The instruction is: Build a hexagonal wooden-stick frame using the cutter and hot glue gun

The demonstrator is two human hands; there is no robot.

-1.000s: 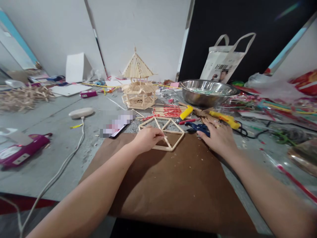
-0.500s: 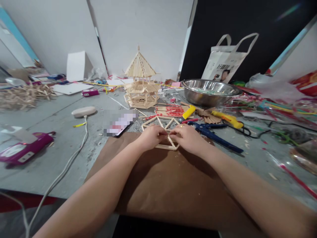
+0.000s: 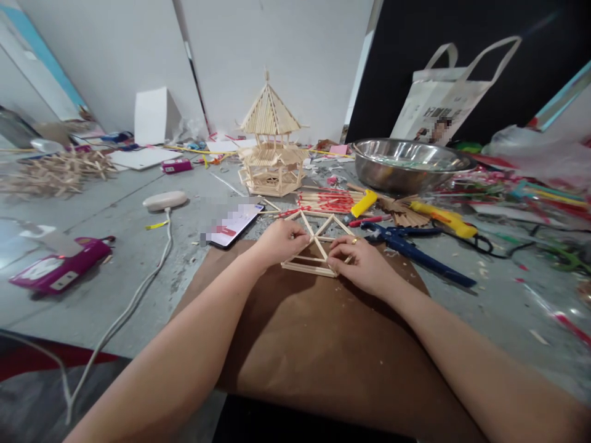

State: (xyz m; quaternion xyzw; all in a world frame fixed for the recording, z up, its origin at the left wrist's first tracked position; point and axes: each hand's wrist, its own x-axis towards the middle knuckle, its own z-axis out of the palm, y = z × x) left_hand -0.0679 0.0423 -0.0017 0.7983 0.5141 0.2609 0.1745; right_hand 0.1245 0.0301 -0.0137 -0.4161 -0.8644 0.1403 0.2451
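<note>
A flat polygonal wooden stick frame [image 3: 309, 269] with spokes meeting near its middle lies on the brown sheet [image 3: 323, 344]. My left hand [image 3: 281, 241] is at the frame's left side, its fingers pinched close to the centre and covering part of the rim. At the right corner, my right hand [image 3: 357, 261], with a ring on one finger, has its thumb and fingertips closed on the frame's sticks. Behind the frame lie red-tipped matchsticks [image 3: 325, 202] in a row. Further back stands a tiered stick pagoda [image 3: 270, 117] with a pointed roof.
Left of the sheet lie a phone [image 3: 235, 226], a white cable [image 3: 148, 277] and a purple power strip [image 3: 69, 264]. On the right are navy pliers [image 3: 420, 258], yellow-handled tools [image 3: 443, 218] and a steel bowl [image 3: 406, 169]. A stick pile [image 3: 60, 169] sits far left.
My hands have moved apart from their meeting point at the frame's centre. The right hand has shifted to the right corner, uncovering the spokes. The view has turned slightly.
</note>
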